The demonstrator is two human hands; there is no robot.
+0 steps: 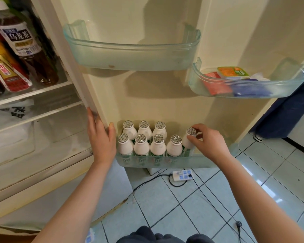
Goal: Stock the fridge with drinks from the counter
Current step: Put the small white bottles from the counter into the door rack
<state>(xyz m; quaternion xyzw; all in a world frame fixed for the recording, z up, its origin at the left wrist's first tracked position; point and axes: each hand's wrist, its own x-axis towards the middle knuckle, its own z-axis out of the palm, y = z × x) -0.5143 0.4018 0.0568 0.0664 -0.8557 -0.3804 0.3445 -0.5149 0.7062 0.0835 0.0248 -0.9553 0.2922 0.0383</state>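
Several small white bottles with foil caps (pixel 141 142) stand in two rows in the bottom door bin (pixel 165 163) of the open fridge. My right hand (pixel 207 142) pinches the neck of one more white bottle (pixel 189 140), upright at the right end of the front row. My left hand (pixel 101 139) grips the hinge-side edge of the fridge door (pixel 147 95), thumb inside by the bin's left end.
An upper door bin (pixel 132 53) holds nothing. A smaller bin (pixel 249 85) at the right holds packets. Tea and other bottles (pixel 25 42) lie on a shelf inside the fridge at the left. A power strip (pixel 182 175) and cables lie on the tiled floor.
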